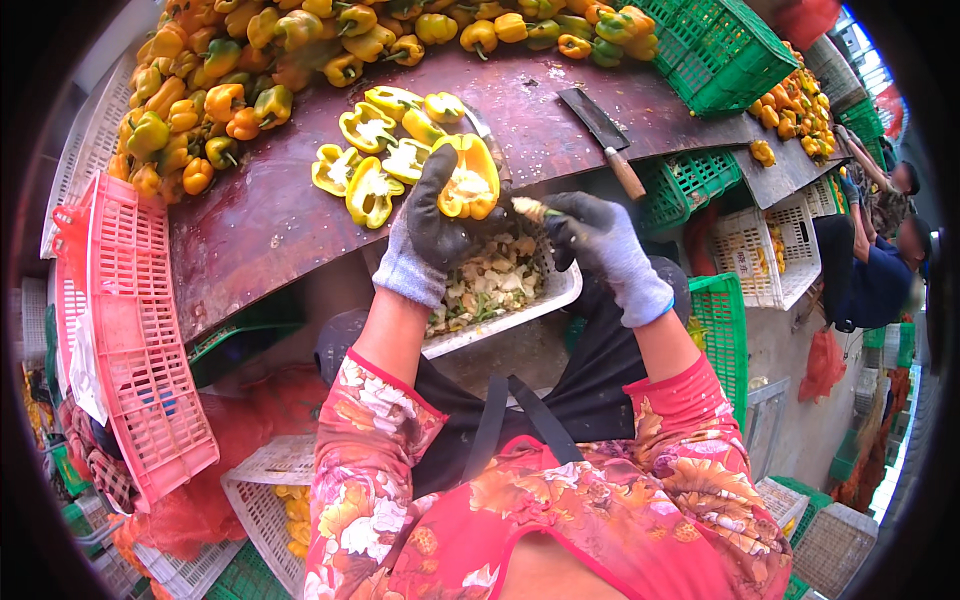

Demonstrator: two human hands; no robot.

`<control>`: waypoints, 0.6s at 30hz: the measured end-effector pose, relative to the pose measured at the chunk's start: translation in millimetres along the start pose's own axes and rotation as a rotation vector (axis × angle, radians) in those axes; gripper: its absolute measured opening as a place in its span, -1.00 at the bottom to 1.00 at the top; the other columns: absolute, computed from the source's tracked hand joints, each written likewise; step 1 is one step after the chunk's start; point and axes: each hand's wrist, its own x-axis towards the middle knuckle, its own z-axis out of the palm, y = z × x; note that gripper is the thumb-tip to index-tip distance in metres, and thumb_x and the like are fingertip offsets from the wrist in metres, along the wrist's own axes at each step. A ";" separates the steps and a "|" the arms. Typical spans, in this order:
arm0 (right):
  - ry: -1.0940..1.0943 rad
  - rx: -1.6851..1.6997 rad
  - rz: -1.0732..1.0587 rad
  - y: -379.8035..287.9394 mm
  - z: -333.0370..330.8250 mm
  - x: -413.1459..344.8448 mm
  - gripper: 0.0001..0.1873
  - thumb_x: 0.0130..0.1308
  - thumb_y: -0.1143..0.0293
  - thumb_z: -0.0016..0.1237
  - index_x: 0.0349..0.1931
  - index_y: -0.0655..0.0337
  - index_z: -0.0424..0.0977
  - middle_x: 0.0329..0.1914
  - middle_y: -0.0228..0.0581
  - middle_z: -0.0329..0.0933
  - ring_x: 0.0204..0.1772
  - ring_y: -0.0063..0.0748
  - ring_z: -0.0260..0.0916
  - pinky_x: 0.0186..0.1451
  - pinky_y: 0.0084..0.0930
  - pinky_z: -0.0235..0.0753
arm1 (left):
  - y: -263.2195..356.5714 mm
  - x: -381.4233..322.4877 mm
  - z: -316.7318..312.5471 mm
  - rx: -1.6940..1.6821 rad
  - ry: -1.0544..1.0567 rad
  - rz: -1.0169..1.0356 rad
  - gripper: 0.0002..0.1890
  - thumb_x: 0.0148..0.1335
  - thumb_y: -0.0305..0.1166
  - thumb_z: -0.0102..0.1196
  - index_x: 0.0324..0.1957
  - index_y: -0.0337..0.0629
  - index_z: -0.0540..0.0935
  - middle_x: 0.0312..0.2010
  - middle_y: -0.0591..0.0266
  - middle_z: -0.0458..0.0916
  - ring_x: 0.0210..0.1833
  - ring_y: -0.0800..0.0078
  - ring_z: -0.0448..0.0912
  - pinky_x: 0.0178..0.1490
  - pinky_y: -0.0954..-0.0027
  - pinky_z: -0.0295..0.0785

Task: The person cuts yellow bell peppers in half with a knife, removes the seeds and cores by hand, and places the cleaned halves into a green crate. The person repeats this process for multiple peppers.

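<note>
My left hand, in a grey glove with a black palm, holds a yellow bell pepper half, its hollow side and pale seeds showing. In my right hand, gloved alike and slightly blurred, is a pale pepper core with a green stem. It is just right of the pepper half, apart from it. Beneath both hands sits a white plastic crate of pepper cores and seed scraps. Several cut pepper halves lie on the table behind my left hand, most with seeds showing.
A cleaver with a wooden handle lies on the dark red table. Whole peppers are heaped along its far side. A green crate stands back right, a pink crate left. Two people are at far right.
</note>
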 end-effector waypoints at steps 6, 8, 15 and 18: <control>0.101 -0.605 -0.609 0.4 17.0 15.7 -0.57 0.13 0.41 0.21 0.06 0.21 0.53 0.00 -0.02 0.57 -0.05 -0.06 0.60 0.03 -0.37 0.55 | -4.6 -4.0 17.5 0.320 0.108 0.145 -0.53 0.39 -0.03 0.05 0.18 -0.11 0.47 -0.03 0.30 0.55 0.02 0.54 0.51 0.04 0.48 0.48; 0.022 -0.709 -0.722 0.6 24.3 34.5 -0.56 0.13 0.40 0.20 0.07 0.20 0.52 -0.01 -0.01 0.58 -0.02 0.01 0.58 0.06 -0.33 0.53 | -4.3 -5.5 21.0 0.530 0.053 0.080 -0.49 0.41 0.01 -0.02 0.18 -0.19 0.46 0.00 0.27 0.56 0.04 0.50 0.53 0.12 0.44 0.45; -0.315 -0.680 -0.346 -3.2 36.6 53.2 -0.67 0.15 0.38 0.15 -0.06 0.20 0.54 -0.15 0.00 0.62 -0.02 0.03 0.56 0.03 -0.26 0.51 | 2.1 -18.4 23.0 0.730 -0.076 0.102 -0.66 0.41 -0.10 -0.05 -0.09 -0.16 0.58 -0.20 0.33 0.58 -0.12 0.57 0.51 -0.05 0.52 0.43; -0.307 -0.711 -0.255 -7.5 44.9 52.3 -0.70 0.16 0.33 0.16 -0.10 0.21 0.55 -0.19 0.04 0.61 -0.06 0.02 0.58 -0.04 -0.25 0.52 | -4.2 -20.1 26.1 0.502 0.183 -0.059 -0.74 0.39 -0.17 0.04 -0.11 -0.13 0.58 -0.27 0.37 0.60 -0.23 0.58 0.56 -0.20 0.52 0.48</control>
